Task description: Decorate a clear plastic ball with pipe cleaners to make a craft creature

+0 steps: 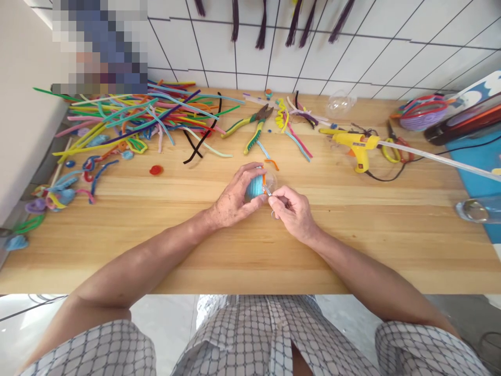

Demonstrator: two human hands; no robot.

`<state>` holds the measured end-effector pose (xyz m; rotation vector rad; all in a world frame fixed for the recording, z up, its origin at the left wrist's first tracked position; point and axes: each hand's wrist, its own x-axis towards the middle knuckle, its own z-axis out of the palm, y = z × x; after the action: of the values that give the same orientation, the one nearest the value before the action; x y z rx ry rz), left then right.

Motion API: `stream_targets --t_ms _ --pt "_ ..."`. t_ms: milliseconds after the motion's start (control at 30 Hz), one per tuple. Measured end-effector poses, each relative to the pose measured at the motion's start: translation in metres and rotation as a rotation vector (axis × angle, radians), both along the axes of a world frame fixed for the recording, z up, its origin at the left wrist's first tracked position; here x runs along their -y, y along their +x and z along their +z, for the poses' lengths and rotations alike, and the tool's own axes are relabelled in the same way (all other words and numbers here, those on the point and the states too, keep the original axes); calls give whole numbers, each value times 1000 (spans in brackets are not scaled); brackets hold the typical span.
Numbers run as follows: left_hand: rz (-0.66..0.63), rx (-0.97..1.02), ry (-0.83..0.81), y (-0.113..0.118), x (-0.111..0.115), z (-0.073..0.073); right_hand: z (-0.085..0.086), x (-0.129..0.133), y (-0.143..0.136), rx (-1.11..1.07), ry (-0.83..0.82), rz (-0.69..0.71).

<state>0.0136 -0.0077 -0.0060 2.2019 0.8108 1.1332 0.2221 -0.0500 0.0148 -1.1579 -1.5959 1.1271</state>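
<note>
My left hand (237,197) is wrapped around a clear rounded plastic container banded with light blue pipe cleaner (255,187), and holds it low over the wooden table. An orange pipe cleaner (264,180) runs along the edge of the blue band. Between the thumb and fingers of my right hand (291,209) is a small silver metal tool (267,191), its tip touching the container at the orange strip. A small ring shows below those fingers; the tool's exact kind is too small to tell. A short orange pipe cleaner piece (272,163) lies just beyond the container.
Pliers (253,125) with green and yellow handles lie ahead, beside a heap of coloured pipe cleaners (156,112). To the right are a yellow glue gun (358,146) with a long glue stick, scissors (397,149) and a glass (477,210). Tassels (262,31) hang at the tiled wall.
</note>
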Motion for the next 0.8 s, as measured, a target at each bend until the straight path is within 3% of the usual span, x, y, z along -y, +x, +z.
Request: stream_targets --t_ms 333,467,600,800 --pt "-4 49 -63 0 -1 -1 1 -1 0 -44 -28 5" --pt "22 151 -306 -4 -2 2 1 2 4 -86 -32 55" --pt "42 382 -588 -6 -9 1 -3 5 6 -107 -61 52" --pt "43 640 -825 -5 -24 2 -5 4 6 -145 -131 -3"
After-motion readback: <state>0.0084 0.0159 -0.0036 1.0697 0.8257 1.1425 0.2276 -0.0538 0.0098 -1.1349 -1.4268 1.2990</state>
